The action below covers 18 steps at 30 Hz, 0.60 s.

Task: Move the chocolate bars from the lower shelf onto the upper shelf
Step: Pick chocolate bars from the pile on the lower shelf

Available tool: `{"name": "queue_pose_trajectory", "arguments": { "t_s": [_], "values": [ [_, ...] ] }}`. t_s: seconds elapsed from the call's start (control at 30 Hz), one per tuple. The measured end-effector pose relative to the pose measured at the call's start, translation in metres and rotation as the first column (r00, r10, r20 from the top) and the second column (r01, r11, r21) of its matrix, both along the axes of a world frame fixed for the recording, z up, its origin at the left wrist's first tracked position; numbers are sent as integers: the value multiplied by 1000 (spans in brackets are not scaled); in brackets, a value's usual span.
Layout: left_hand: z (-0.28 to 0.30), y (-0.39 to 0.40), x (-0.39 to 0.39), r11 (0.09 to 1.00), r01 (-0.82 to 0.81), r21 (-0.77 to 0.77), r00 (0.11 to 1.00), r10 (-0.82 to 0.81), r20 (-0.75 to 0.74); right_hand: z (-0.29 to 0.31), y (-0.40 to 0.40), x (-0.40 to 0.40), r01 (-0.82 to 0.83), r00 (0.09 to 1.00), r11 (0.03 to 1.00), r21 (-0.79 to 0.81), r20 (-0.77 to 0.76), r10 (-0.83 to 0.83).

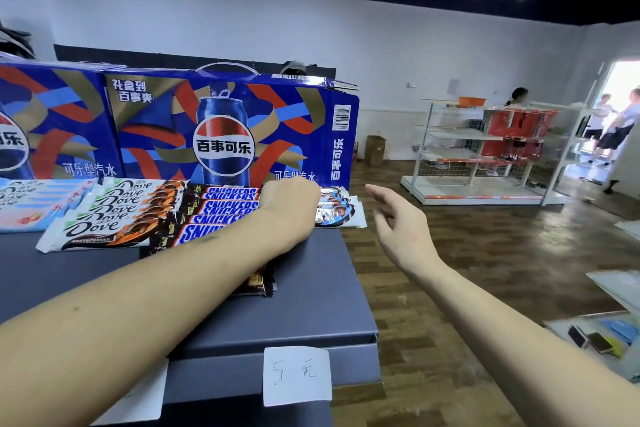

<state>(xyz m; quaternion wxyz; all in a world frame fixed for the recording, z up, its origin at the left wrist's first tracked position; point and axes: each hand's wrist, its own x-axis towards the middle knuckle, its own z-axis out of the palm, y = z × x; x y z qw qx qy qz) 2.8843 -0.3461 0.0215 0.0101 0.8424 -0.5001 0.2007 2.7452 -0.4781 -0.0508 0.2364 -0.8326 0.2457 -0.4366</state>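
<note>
Pepsi cartons [221,128] stand along the back of the dark upper shelf [311,288], left of centre. Before them lie rows of Dove bars [114,215] and Snickers bars [221,211]. At centre the left hand [291,208], fingers curled, covers the row; its hold cannot be told. The right hand [401,229] hovers relaxed, empty. Risk: the forearm lies over 1 loose bar [259,282] and could drag it off the edge.
</note>
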Motion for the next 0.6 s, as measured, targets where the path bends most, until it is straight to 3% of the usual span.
{"name": "queue_pose_trajectory", "arguments": {
  "t_s": [0.37, 0.6],
  "values": [
    [-5, 8, 4, 1000, 15, 3, 998, -15, 62, 5, 10, -13, 24, 998, 999, -47, -64, -27],
    [-2, 54, -17, 986, 124, -115, 989, -113, 100, 9, 46, -47, 49, 996, 997, -57, -65, -53]
  ]
}}
